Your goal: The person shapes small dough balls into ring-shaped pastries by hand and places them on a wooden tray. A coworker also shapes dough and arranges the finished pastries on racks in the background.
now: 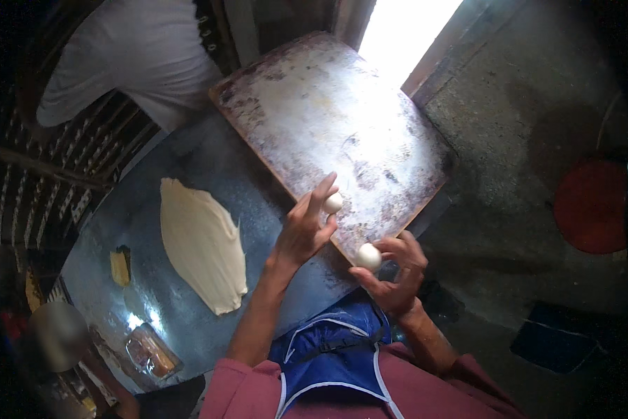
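Observation:
My left hand is over the near left edge of a large stained metal baking tray. Between its thumb and fingers sits a small white dough ball. At the tray's near corner, my right hand grips a second, larger-looking dough ball with thumb and fingertips. Whether either ball touches the tray cannot be made out. A flat, elongated sheet of pale dough lies on the dark worktable to the left of my left hand.
On the table's left lie a small yellow block and a clear-wrapped package. A person in white stands beyond the table; another person is partly visible lower left. A red round object and dark blue container are at right.

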{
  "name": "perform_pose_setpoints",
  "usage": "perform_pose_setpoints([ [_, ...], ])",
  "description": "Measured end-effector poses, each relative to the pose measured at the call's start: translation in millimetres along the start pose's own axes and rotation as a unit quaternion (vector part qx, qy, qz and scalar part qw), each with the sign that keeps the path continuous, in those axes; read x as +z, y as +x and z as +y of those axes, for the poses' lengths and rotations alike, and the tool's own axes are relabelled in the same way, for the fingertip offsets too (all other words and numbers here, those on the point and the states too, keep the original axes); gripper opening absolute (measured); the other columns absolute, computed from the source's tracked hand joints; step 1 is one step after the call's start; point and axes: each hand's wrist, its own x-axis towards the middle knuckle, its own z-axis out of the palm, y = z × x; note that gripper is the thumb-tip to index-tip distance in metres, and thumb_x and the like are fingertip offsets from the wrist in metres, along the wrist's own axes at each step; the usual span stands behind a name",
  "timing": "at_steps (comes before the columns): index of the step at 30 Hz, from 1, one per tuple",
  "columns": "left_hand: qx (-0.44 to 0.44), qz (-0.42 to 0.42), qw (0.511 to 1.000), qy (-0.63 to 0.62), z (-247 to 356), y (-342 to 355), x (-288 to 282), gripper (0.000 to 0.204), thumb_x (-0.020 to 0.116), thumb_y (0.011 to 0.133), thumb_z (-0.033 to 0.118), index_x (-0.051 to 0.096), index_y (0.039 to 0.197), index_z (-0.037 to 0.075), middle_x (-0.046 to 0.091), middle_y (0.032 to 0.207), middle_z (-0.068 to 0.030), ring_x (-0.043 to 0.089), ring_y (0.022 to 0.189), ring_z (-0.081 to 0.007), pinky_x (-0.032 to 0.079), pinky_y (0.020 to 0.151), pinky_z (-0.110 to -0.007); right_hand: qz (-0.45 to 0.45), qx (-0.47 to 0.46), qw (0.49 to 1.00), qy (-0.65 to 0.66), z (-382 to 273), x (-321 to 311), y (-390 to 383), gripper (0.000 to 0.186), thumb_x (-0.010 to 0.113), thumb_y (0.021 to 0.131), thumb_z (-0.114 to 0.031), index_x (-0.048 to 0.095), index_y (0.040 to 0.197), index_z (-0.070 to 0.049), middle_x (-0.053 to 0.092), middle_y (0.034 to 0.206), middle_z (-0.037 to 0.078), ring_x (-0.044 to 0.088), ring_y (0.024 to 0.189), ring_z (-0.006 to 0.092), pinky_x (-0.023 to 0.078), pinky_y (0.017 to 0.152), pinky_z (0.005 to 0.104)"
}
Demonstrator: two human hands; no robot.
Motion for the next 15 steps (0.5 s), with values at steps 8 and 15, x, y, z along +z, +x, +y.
perform_pose_setpoints([
  [8,-0.077,0.073,0.994,0.030,19,-81,13,0.089,0.068,0.078,0.003,0.021,0.153,-0.003,0.044,0.153,-0.0247,0.032,0.148,-0.0432,0.019,0.123,-0.055,-0.066,-0.014,0.976,-0.208,46,13,-15,0.085,0.090,0.074,-0.031,0.045,0.140,-0.002,0.062,0.100,0.015,0.059,0.088,0.0322,0.048,0.076,0.0413],
  [15,-0.405,0.184,0.891,0.084,88,-286,-37,0.047,0.060,0.089,-0.003,0.051,0.135,-0.003,0.061,0.131,-0.0214,0.061,0.123,-0.0311,0.048,0.106,-0.044,-0.298,-0.140,0.942,-0.063,6,181,-45,0.060,0.083,0.073,-0.014,0.057,0.126,-0.003,0.061,0.094,0.014,0.060,0.086,0.0349,0.051,0.080,0.0476],
])
